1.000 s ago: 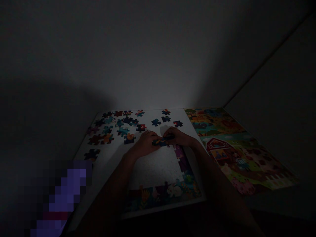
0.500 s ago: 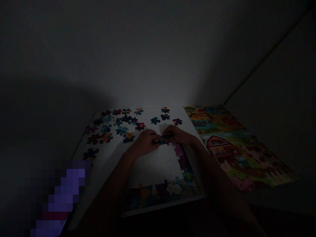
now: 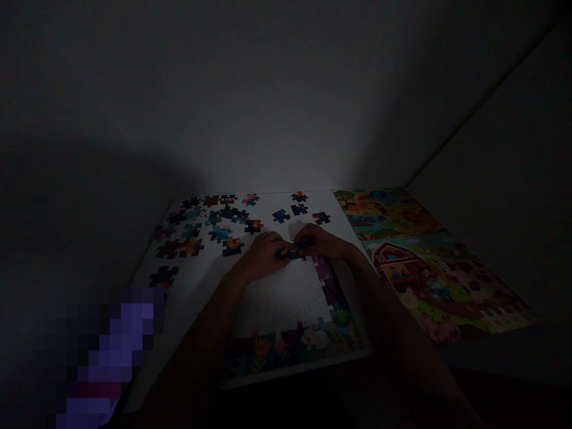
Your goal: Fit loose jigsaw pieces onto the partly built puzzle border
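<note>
In dim light, my left hand [image 3: 259, 253] and my right hand [image 3: 324, 241] meet over a white board [image 3: 277, 295], fingers pinched on dark puzzle pieces [image 3: 292, 250] held between them. Just below my right hand an assembled strip of puzzle border [image 3: 330, 286] runs down the board's right side and joins an assembled bottom edge [image 3: 290, 342]. Several loose puzzle pieces [image 3: 210, 223] lie scattered at the back left of the board.
A colourful farm picture sheet [image 3: 415, 262] lies to the right of the board. A wall rises right behind the table. A blurred purple patch [image 3: 107, 357] sits at the lower left. The surroundings are very dark.
Both hands stay together on the pieces; they and the whole scene sit slightly higher in the picture, as the camera has tilted a little.
</note>
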A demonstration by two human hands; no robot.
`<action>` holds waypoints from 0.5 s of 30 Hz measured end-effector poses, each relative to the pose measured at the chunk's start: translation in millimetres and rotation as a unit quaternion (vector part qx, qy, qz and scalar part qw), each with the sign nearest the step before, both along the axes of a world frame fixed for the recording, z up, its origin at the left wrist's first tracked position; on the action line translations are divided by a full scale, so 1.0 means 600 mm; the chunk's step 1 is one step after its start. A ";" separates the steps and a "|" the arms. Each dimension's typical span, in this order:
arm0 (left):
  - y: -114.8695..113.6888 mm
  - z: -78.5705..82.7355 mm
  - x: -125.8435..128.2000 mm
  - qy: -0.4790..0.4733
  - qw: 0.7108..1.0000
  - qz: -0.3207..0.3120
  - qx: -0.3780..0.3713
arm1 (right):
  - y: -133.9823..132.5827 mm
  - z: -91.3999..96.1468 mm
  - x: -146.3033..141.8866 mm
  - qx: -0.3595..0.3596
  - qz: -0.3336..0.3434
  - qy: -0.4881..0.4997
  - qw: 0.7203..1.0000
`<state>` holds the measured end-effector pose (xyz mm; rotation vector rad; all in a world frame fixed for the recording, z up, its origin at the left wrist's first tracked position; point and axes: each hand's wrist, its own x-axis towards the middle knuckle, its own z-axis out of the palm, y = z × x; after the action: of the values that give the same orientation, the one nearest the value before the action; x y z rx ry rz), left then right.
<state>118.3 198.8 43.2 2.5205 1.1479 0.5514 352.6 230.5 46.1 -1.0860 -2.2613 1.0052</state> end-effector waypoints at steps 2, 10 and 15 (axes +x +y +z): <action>0.000 0.002 0.000 0.002 1.000 -0.002 -0.001 | 0.001 -0.001 0.000 -0.001 -0.002 0.001 1.000; -0.001 0.004 0.000 -0.004 1.000 -0.009 -0.005 | 0.002 -0.001 0.000 0.001 -0.003 -0.008 1.000; -0.001 0.004 -0.002 0.003 1.000 -0.015 0.000 | 0.001 0.003 0.000 0.005 0.008 -0.033 0.999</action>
<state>117.3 198.2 45.6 2.5353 1.1113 0.5366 352.5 231.2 47.9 -1.1149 -2.3288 0.9752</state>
